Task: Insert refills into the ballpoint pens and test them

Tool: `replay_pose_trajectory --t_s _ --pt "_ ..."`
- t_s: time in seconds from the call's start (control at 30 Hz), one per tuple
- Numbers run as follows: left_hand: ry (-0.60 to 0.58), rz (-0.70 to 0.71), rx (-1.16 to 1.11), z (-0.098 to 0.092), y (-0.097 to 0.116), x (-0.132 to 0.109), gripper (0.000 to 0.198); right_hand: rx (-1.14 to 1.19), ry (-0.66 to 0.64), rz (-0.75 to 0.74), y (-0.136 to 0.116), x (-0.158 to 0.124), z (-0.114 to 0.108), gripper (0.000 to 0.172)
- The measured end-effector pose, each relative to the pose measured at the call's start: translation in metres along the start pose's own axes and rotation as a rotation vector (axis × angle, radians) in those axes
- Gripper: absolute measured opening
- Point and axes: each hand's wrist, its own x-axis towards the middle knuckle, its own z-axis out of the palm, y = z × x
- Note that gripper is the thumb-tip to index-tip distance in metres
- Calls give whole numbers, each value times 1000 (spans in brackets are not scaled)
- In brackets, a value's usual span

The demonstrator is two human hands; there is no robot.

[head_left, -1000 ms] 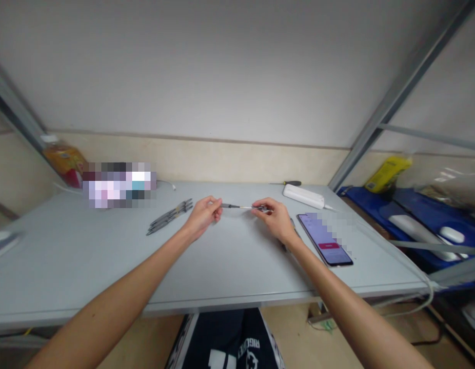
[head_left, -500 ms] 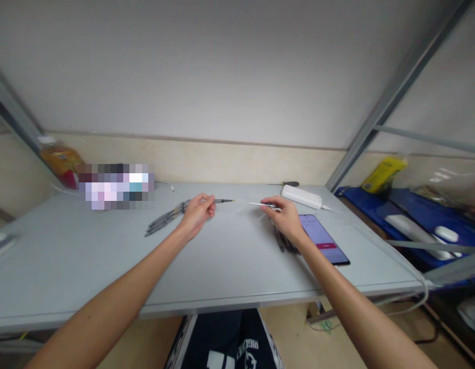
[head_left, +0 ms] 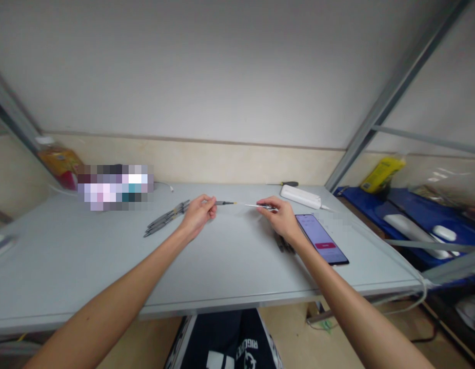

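Note:
My left hand [head_left: 199, 214] is closed in a pinch around a grey pen barrel [head_left: 225, 203] whose narrow, yellowish tip points right. Facing it, my right hand [head_left: 278, 215] pinches a dark, silvery pen part [head_left: 267, 206] with a thin white rod [head_left: 251, 205] sticking out to the left. A small gap separates the rod from the yellowish tip. Several grey pens [head_left: 164, 220] lie side by side on the table, left of my left hand. Several dark pen parts [head_left: 281, 243] lie below my right hand, partly hidden by it.
On the grey table [head_left: 222, 266], a lit phone [head_left: 322, 238] lies right of my right wrist. Behind it are a white power strip [head_left: 300, 196] and a screwdriver [head_left: 289, 183]. A bottle [head_left: 60, 161] stands at the back left beside a blurred-out item. A metal post [head_left: 353, 148] rises at the right.
My right hand has moved slightly left, bringing the white rod closer to the pen barrel's tip. My left hand stays nearly in place, both grips unchanged.

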Motion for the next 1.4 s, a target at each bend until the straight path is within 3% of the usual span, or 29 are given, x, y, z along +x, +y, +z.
replay_pose_trajectory --t_s 0.7,1.13,1.27,1.4 --pt "-18 -4 11 1 -2 -1 37 18 -15 -33 1 3 -2 17" --pt "-172 -80 54 6 -8 -7 31 -33 -106 -103 -17 -6 16 13" --pt "-199 -49 110 4 -7 -8 30 -97 -159 -66 -19 -10 16 19" --pt "-227 -5 168 1 -7 -8 31 -167 -236 40 -19 -12 17 43"
